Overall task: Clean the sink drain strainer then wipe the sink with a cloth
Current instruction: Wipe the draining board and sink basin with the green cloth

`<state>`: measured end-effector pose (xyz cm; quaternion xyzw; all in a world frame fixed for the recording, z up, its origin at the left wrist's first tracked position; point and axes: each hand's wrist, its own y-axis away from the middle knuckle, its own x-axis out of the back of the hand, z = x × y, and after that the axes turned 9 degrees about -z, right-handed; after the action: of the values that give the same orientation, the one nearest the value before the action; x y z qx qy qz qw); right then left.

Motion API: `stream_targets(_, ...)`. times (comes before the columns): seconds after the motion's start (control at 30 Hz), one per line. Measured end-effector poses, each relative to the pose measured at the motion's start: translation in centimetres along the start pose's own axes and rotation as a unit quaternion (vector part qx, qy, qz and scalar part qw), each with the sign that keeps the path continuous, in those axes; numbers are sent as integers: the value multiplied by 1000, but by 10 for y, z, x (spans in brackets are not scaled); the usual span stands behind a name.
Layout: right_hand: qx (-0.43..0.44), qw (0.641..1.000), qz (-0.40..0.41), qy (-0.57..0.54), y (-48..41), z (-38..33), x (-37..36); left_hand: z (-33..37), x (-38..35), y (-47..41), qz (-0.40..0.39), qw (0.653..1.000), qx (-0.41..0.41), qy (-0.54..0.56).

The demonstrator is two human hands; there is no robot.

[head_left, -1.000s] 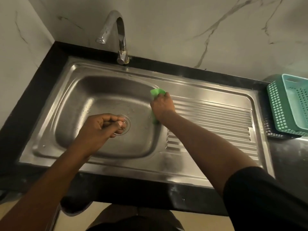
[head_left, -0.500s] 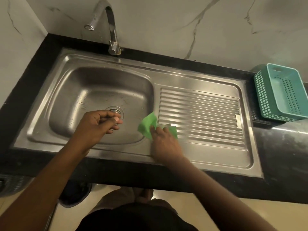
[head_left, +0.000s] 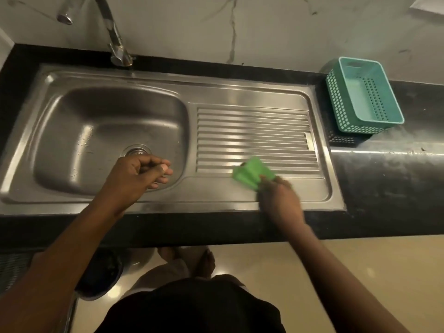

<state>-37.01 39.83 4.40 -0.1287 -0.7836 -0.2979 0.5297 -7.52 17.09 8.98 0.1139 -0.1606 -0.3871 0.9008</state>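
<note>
Dragging the cloth [head_left: 252, 175] along the front of the ribbed drainboard [head_left: 254, 131] could, I judge, leave grime in the grooves, since the bunched wad bridges the ridges. A fast stroke may also carry it over the sink [head_left: 216, 203] rim onto the table [head_left: 384, 179]. The right hand [head_left: 280, 200] is blurred, its fingers clamped on the cloth. The left hand [head_left: 141, 173] hovers over the basin, fingers curled together, holding nothing I can make out. Bright green and crumpled, the cloth lies at the drainboard's front edge, and the strainer [head_left: 135, 151] sits in the drain.
</note>
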Motion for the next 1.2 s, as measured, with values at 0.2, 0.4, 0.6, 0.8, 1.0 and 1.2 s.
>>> stream_targets(0.2, -137, 987, 67, 59, 5, 104, 41, -1, -8, 16, 2, 1000, -1, -5)
stream_targets(0.4, -142, 986, 88, -16, 16, 46, 15, 1, -6, 32, 23, 1000, -7, 7)
stream_targets(0.6, 53, 997, 17, -49, 28, -115, -42, 6, -16, 41, 29, 1000, 1, 12)
stream_targets(0.8, 124, 991, -21, -43, 21, -181, -57, 20, -30, 35, 10, 1000, -7, -14)
stream_targets(1.0, 96, 995, -2, -29, 29, -80, -21, 27, -36, 29, -9, 999, -26, -29)
stream_targets(1.2, -117, 992, 53, -14, 36, 97, 41, 14, -23, 29, 0, 1000, -24, -12)
